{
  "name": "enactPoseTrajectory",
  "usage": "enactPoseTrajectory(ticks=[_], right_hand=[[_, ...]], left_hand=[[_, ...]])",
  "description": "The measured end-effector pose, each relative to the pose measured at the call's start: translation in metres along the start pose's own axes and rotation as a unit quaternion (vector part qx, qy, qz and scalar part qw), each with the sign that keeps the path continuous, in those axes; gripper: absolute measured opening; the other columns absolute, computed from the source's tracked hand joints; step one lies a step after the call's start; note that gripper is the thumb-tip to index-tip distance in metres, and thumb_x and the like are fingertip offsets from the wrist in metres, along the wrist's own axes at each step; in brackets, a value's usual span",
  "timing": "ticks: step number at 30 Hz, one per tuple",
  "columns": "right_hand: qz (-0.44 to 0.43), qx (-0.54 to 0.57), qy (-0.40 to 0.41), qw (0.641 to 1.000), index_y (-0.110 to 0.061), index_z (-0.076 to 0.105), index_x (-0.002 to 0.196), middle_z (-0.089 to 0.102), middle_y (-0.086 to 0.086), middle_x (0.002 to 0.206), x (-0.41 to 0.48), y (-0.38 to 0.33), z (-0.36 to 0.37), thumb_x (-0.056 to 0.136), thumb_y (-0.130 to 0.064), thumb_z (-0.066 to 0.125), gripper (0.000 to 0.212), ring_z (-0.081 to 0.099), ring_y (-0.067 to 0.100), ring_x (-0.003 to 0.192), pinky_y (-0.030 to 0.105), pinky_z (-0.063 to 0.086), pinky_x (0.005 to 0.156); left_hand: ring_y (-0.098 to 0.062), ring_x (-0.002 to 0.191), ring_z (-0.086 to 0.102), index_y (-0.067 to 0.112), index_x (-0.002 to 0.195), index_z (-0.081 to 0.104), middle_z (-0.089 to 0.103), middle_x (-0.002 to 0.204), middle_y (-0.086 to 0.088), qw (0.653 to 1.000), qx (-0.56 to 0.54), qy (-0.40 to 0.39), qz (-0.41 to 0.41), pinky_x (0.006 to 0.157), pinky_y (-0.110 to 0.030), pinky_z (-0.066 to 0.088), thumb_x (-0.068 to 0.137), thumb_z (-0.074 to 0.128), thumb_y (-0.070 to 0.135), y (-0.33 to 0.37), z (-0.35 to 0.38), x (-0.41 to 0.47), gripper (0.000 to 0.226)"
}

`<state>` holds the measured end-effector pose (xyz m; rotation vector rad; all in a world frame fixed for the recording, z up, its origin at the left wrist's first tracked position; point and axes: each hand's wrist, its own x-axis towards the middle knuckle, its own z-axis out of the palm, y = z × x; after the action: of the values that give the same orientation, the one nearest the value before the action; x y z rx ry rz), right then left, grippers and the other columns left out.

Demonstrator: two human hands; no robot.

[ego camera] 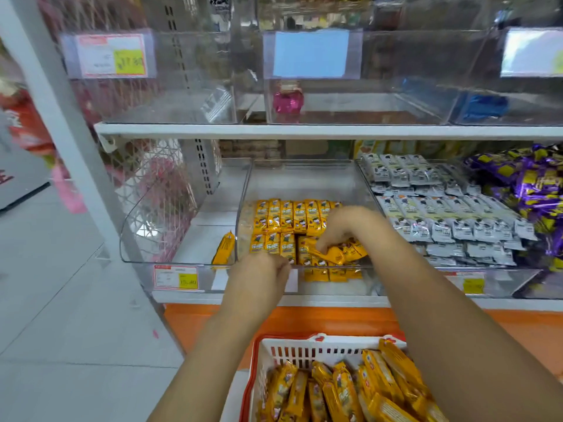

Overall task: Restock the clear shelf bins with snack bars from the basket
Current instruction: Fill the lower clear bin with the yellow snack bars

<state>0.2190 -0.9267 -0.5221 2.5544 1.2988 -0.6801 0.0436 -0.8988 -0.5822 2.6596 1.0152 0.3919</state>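
A clear shelf bin [304, 181] on the lower shelf holds rows of yellow snack bars [286, 220]. My right hand [344, 229] reaches into the bin and grips a few yellow bars [338, 254] over its front right part. My left hand [259, 275] is at the bin's front lip, fingers curled down over the front row of bars; whether it holds one is hidden. A white basket with a red rim [292, 350] stands below, full of the same yellow bars [344, 394].
One stray yellow bar [224, 248] leans in the nearly bare clear bin [170, 239] to the left. Bins of grey-white packets [441, 220] and purple packets [530, 184] lie to the right. Clear upper bins [350, 99] sit above the white shelf edge [304, 131].
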Motion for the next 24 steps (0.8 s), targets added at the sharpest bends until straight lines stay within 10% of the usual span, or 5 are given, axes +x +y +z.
enactPoseTrajectory(ticks=[5, 10, 15, 21, 24], right_hand=[[0.048, 0.040, 0.033, 0.997, -0.012, 0.056, 0.078, 0.058, 0.004, 0.083, 0.035, -0.017, 0.023, 0.083, -0.039, 0.067, 0.030, 0.057, 0.023, 0.079, 0.029, 0.048, 0.072], [0.079, 0.180, 0.103, 0.975, -0.002, 0.050, 0.130, 0.049, 0.003, 0.068, 0.043, -0.024, 0.041, 0.092, -0.033, 0.059, 0.049, 0.050, 0.016, 0.060, 0.026, 0.044, 0.058], [0.045, 0.259, 0.130, 0.956, -0.005, 0.048, 0.073, 0.049, 0.007, 0.073, 0.039, -0.016, 0.054, 0.094, -0.008, 0.042, 0.022, 0.049, 0.019, 0.062, 0.024, 0.038, 0.051], [-0.062, 0.381, 0.341, 0.857, -0.013, 0.067, 0.076, 0.061, -0.001, 0.067, -0.027, 0.006, 0.070, 0.094, -0.025, 0.057, 0.023, 0.056, 0.014, 0.061, 0.026, 0.043, 0.055], [-0.090, 0.316, 0.319, 0.889, -0.013, 0.071, 0.070, 0.067, 0.005, 0.068, -0.067, 0.013, 0.098, 0.095, -0.031, 0.057, 0.033, 0.060, 0.018, 0.058, 0.029, 0.048, 0.056]], left_hand=[[-0.022, 0.100, 0.061, 0.025, 0.116, 0.064, 0.068, 0.108, -0.002, 0.999, -0.006, 0.010, 0.029, 0.080, -0.031, 0.049, 0.099, 0.041, 0.024, -0.006, 0.002, -0.004, 0.029], [-0.020, 0.112, 0.058, 0.019, 0.127, 0.059, 0.063, 0.123, -0.003, 0.996, -0.070, 0.016, 0.048, 0.087, -0.026, 0.044, 0.098, 0.044, 0.016, -0.011, 0.004, -0.011, 0.033], [-0.007, 0.135, 0.036, 0.015, 0.136, 0.050, 0.048, 0.142, 0.004, 0.984, -0.158, 0.031, 0.082, 0.103, -0.007, 0.018, 0.100, 0.042, 0.014, -0.015, 0.008, -0.026, 0.038], [-0.001, 0.067, 0.060, 0.021, 0.084, 0.071, 0.070, 0.076, 0.008, 0.968, -0.230, 0.101, 0.006, 0.058, -0.011, 0.041, 0.096, 0.052, 0.027, -0.033, 0.021, -0.071, 0.023], [-0.007, 0.057, 0.054, 0.020, 0.067, 0.061, 0.062, 0.063, 0.003, 0.983, -0.172, -0.010, -0.058, 0.053, -0.020, 0.038, 0.096, 0.050, 0.027, -0.049, 0.048, -0.093, 0.032]])
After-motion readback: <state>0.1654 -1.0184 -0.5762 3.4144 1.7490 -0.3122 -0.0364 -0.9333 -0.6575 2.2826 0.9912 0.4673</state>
